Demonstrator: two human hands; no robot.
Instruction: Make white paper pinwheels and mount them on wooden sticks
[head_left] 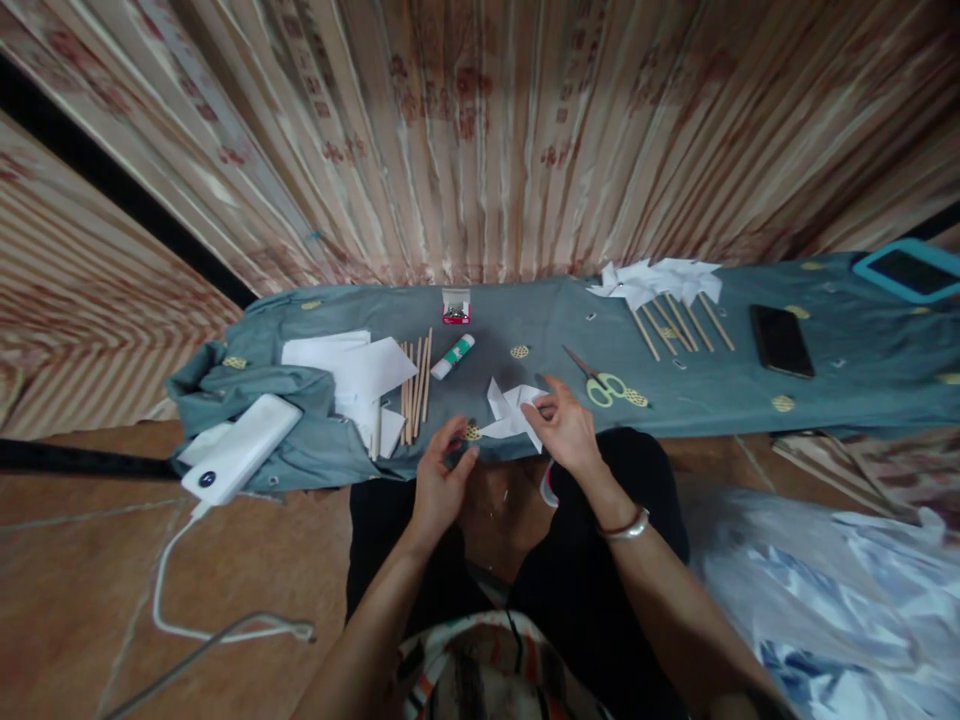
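Observation:
A white folded-paper pinwheel (511, 410) lies at the near edge of the cloth-covered surface, without a stick. My right hand (566, 425) is at its right side, thumb and fingers closed on a paper blade. My left hand (444, 475) is open just left of the pinwheel, thumb and fingers apart with nothing between them. Green-handled scissors (604, 387) lie right of my right hand. Beyond my left hand are a glue stick (454, 356), several wooden sticks (417, 385) and a small red box (456, 308) holding small metallic pieces.
Several pinwheels on sticks (664, 285) lie at the back right, near a black phone (781, 340) and a blue-framed tablet (911, 270). White paper sheets (352, 365) and a white power bank (244, 450) with a cable are on the left. A pleated curtain (480, 140) hangs behind.

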